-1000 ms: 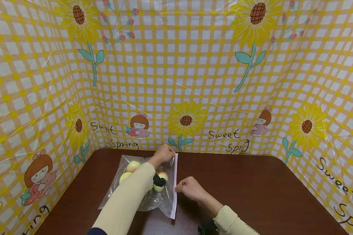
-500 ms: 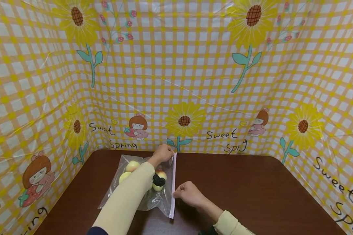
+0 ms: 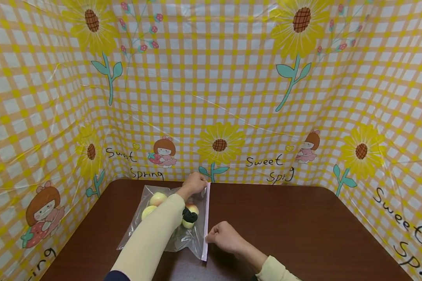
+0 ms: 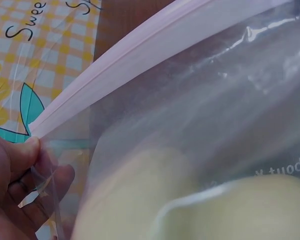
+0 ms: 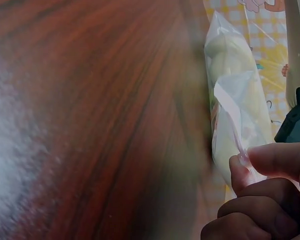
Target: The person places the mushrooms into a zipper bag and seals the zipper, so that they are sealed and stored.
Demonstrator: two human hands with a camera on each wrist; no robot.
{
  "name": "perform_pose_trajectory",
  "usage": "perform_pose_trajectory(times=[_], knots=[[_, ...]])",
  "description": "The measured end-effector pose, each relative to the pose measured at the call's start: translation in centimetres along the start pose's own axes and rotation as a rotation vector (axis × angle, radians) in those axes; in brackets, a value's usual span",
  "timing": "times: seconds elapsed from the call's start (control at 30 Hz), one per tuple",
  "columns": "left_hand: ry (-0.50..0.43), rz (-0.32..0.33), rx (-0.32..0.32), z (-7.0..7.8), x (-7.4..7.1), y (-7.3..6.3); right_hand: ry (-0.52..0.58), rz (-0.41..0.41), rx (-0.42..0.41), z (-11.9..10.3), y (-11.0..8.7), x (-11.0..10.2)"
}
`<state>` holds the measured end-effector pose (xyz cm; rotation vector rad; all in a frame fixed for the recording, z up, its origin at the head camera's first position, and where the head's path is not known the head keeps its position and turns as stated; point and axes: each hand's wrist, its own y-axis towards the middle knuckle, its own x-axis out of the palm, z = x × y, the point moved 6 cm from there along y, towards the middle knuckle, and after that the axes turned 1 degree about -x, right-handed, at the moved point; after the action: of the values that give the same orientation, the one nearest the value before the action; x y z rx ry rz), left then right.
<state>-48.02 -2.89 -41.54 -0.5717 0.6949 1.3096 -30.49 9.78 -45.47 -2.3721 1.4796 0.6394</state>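
Observation:
A clear zip bag point(image 3: 177, 244) lies on the table, its pinkish-white zip strip point(image 3: 207, 218) along the right side. Several round, pale yellow fruits point(image 3: 158, 199), some blushed red, are inside; my left forearm covers part of them. My left hand point(image 3: 194, 183) pinches the bag's far corner at the end of the strip. The left wrist view shows that thumb and fingers on the plastic. Farther toward the front, my right hand point(image 3: 226, 236) pinches the strip between thumb and index finger, with its other fingers curled, as the right wrist view point(image 5: 262, 200) shows.
The dark brown table point(image 3: 285, 218) extends to the right of the bag. A yellow checked cloth point(image 3: 232, 97) with sunflowers rises behind it and at both sides. A black wrist camera point(image 3: 190, 215) sits on my left wrist, above the fruits.
My right hand has slid along the zip strip toward the front, nearer to me. The left hand stays at the far corner, and the bag lies nearly as before.

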Motion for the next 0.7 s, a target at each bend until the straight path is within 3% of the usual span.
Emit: perform_pose_trajectory(times=[0.7], knots=[[0.0, 0.072, 0.009, -0.2, 0.0, 0.5, 0.021, -0.054, -0.049, 0.0, -1.8, 1.4]])
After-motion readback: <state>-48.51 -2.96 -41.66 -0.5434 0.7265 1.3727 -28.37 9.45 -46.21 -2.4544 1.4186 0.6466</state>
